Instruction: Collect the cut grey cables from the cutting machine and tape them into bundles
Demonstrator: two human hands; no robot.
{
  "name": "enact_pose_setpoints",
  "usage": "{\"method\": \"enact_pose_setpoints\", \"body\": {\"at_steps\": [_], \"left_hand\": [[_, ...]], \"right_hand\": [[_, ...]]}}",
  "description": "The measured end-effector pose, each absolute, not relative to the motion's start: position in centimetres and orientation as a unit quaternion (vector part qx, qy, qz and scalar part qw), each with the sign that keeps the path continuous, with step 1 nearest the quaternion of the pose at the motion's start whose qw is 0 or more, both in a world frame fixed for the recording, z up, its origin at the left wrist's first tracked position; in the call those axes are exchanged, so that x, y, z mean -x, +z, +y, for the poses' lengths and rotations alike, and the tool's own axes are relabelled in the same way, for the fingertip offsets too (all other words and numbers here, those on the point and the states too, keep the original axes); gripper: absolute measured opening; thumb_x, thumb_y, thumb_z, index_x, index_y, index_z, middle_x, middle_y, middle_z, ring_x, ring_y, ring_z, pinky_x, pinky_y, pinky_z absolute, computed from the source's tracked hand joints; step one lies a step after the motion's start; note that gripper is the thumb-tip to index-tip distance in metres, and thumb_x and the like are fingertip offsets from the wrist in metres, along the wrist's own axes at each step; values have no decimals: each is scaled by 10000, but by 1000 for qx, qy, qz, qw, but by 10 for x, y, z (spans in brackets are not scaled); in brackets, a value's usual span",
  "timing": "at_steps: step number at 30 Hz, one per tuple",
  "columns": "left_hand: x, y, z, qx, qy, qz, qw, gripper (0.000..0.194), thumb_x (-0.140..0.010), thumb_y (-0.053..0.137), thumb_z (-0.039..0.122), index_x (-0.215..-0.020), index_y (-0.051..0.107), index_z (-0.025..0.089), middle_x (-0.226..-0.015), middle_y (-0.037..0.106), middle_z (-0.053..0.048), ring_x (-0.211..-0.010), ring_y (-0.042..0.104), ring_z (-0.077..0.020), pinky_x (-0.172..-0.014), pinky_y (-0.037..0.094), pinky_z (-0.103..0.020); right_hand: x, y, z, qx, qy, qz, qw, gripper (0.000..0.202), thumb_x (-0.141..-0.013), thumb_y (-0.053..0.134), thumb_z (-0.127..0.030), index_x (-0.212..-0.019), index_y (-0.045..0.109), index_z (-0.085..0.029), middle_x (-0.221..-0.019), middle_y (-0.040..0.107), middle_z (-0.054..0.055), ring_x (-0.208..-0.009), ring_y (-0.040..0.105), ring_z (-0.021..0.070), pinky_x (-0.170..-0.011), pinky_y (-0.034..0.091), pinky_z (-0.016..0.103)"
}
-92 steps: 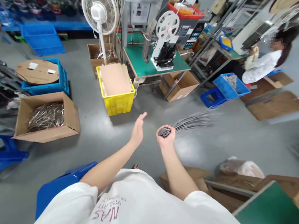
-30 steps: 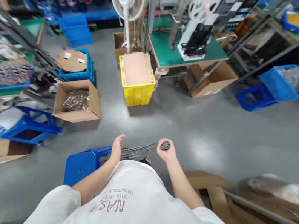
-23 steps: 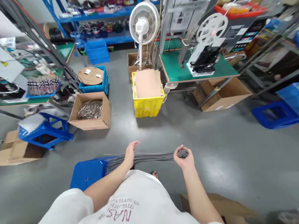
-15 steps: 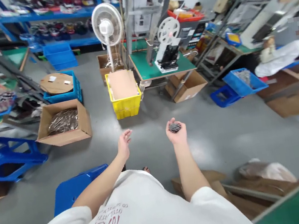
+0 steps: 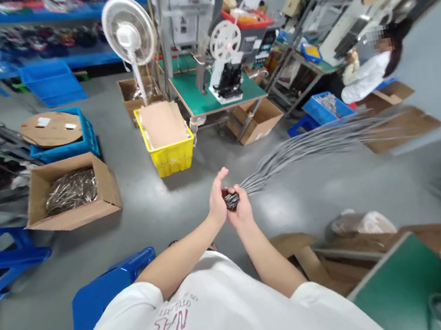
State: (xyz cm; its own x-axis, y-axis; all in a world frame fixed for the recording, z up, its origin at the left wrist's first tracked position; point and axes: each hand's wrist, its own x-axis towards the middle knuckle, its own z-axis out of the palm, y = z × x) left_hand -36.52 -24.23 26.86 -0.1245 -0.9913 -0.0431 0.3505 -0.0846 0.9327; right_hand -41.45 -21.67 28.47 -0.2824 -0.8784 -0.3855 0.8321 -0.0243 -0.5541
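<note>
A bundle of long thin grey wires (image 5: 286, 153) fans out to the right over the floor, its far strands blurred. My right hand (image 5: 242, 210) is closed around the near end of the bundle, where the dark wire ends face me. My left hand (image 5: 217, 199) meets it from the left, palm against the bundle's ends, with its fingers stretched out. Some of the left fingers are hidden behind the bundle.
A cardboard box (image 5: 106, 187) of shiny strands and a yellow crate (image 5: 173, 161) stand ahead. Close on my left is a blue stool (image 5: 94, 298). A green tabletop (image 5: 418, 284) lies at lower right. A seated person (image 5: 366, 76) is at far right.
Both hands have come together in front of me, the left now at the bundle's ends. The bundle has swung round, its wires now trailing rightward. My view has shifted to the right.
</note>
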Motion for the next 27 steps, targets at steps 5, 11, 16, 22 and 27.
{"method": "enact_pose_setpoints", "body": {"at_steps": [5,11,16,22,27], "left_hand": [[310,241,-232,-380,-563,-560,473,516,-946,309,483,-1358,501,239,-1473,470,-45,-1415,346,-216,-1210,207,-415],[224,199,-213,-383,-611,-631,285,548,-733,694,470,-1237,635,265,-1344,591,-106,-1302,488,-325,-1167,267,-522],[243,215,-216,-191,-611,-755,143,1116,-500,859,490,-1476,374,246,-1556,332,-117,-1426,311,-356,-1196,221,-473],[263,223,-214,-7,-626,-780,28,657,-695,706,412,-1310,513,283,-1138,690,-18,-992,664,-191,-881,490,-261],[246,158,-241,-79,-571,-817,-15,342,-708,645,343,-1025,626,218,-946,703,-24,-885,660,-189,-813,461,-263]], "right_hand": [[457,278,-188,-113,-617,344,699,165,-789,591,-158,-707,456,-206,-558,513,-116,-491,553,62,-707,561,255],[507,246,-159,-210,-465,400,761,164,-822,511,-129,-702,424,-200,-499,458,-118,-410,501,51,-589,527,215],[482,261,-132,-104,-135,467,868,145,-765,587,-63,-706,520,-178,-492,558,-42,-362,534,109,-415,493,225],[447,359,-145,135,26,509,850,202,-697,614,7,-588,591,-161,-439,569,2,-307,499,109,-315,415,187],[448,439,-143,258,152,621,724,188,-615,568,-93,-458,550,-195,-400,537,-18,-331,485,96,-302,330,168]]}}
